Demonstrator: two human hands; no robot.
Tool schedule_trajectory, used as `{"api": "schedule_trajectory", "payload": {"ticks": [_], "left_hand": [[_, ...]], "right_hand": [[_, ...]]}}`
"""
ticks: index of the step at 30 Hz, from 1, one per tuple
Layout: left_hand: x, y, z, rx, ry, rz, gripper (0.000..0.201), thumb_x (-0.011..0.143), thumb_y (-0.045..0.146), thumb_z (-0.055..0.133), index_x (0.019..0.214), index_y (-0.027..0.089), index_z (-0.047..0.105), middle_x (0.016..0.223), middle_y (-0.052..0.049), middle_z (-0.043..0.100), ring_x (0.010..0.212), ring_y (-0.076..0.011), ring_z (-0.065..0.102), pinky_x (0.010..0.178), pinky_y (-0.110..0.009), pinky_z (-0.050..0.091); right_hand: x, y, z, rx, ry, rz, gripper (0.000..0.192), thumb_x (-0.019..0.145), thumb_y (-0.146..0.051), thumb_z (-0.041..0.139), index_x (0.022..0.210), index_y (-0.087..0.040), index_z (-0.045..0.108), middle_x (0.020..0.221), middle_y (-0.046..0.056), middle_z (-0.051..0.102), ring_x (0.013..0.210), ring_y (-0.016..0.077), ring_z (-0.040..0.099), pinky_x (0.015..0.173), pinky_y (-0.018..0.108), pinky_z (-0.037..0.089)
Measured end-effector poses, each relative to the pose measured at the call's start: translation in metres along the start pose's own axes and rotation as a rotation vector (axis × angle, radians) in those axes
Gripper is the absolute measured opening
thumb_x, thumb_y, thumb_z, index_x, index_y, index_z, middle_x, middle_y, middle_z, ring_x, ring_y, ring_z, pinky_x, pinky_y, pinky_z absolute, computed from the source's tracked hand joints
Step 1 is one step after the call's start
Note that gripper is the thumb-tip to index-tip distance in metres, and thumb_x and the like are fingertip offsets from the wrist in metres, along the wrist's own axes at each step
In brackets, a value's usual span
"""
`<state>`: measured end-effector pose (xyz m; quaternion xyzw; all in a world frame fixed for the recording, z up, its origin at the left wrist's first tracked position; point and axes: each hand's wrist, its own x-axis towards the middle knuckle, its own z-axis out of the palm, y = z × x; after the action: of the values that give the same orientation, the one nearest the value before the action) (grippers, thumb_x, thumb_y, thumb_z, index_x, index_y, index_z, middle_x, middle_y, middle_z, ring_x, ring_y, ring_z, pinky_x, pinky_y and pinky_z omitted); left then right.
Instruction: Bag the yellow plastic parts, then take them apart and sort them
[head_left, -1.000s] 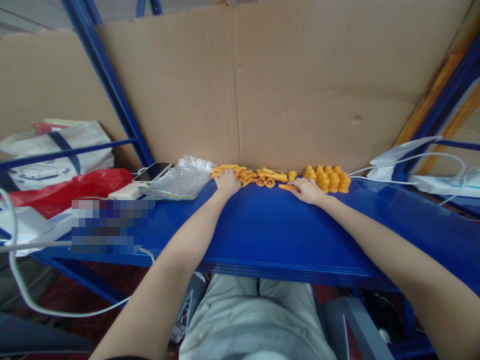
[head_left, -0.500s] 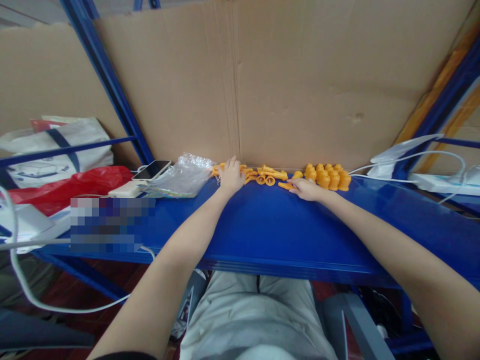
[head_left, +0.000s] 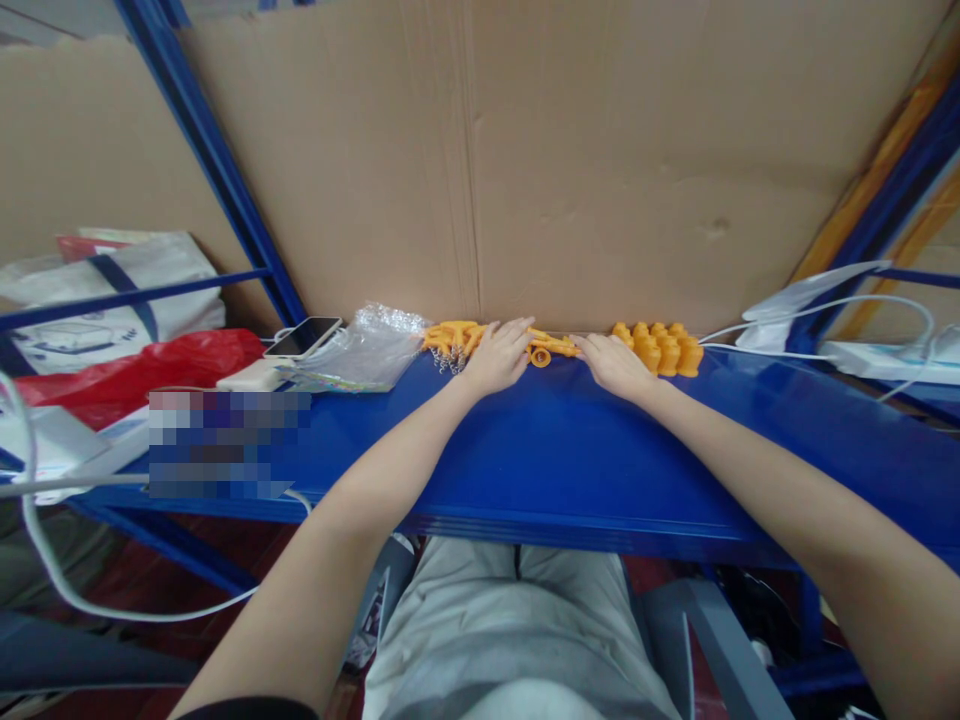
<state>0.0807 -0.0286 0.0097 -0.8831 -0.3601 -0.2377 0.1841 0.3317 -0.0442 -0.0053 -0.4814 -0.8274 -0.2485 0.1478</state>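
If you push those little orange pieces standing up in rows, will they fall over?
Probably some would. The standing orange pieces look small, with narrower tops, so a nudge may tip them. They are packed close together, so one could knock its neighbours. They look like light plastic and would likely slide easily on the smooth blue shelf.

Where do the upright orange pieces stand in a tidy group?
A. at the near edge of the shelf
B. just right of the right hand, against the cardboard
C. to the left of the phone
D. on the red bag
B: the upright orange pieces stand just beyond the right hand, at the foot of the cardboard.
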Motion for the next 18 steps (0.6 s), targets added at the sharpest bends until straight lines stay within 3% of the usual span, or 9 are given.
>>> {"api": "schedule_trajectory", "payload": {"ticks": [4,8,13,18], "left_hand": [[0.003,0.012,0.01,-0.048,-0.039,0.095,0.041,0.099,0.026,0.047,0.138,0.017,0.055,0.146,-0.016,0.059,0.135,-0.0267,0.056,0.112,-0.047,0.04],[0.005,0.017,0.014,-0.037,-0.054,0.097,0.041,0.101,0.027,0.049,0.139,0.015,0.052,0.128,-0.016,0.07,0.121,-0.026,0.066,0.104,-0.042,0.046],[0.007,0.018,0.011,0.021,-0.046,0.071,0.041,0.1,0.026,0.051,0.138,0.012,0.05,0.121,-0.017,0.073,0.115,-0.0271,0.068,0.099,-0.04,0.049],[0.007,0.019,0.012,0.012,-0.02,0.06,0.039,0.098,0.021,0.049,0.136,0.013,0.052,0.117,-0.017,0.073,0.112,-0.0277,0.069,0.099,-0.041,0.051]], "right_hand": [[0.002,-0.006,-0.005,0.098,0.096,-0.027,0.048,0.104,-0.026,0.024,0.131,-0.012,0.062,0.113,0.02,0.07,0.105,0.0311,0.062,0.087,0.041,0.042],[0.009,-0.015,-0.005,0.273,0.173,-0.001,0.041,0.104,-0.032,0.028,0.116,-0.016,0.064,0.109,0.018,0.07,0.102,0.0284,0.063,0.086,0.04,0.044],[0.019,-0.026,0.001,0.622,0.263,0.124,0.029,0.1,-0.043,0.043,0.107,-0.02,0.06,0.098,0.011,0.071,0.088,0.0229,0.064,0.081,0.037,0.049],[0.024,-0.034,0.005,0.832,0.321,0.219,0.031,0.095,-0.052,0.05,0.095,-0.022,0.059,0.093,0.008,0.071,0.083,0.0214,0.065,0.079,0.038,0.054]]}}
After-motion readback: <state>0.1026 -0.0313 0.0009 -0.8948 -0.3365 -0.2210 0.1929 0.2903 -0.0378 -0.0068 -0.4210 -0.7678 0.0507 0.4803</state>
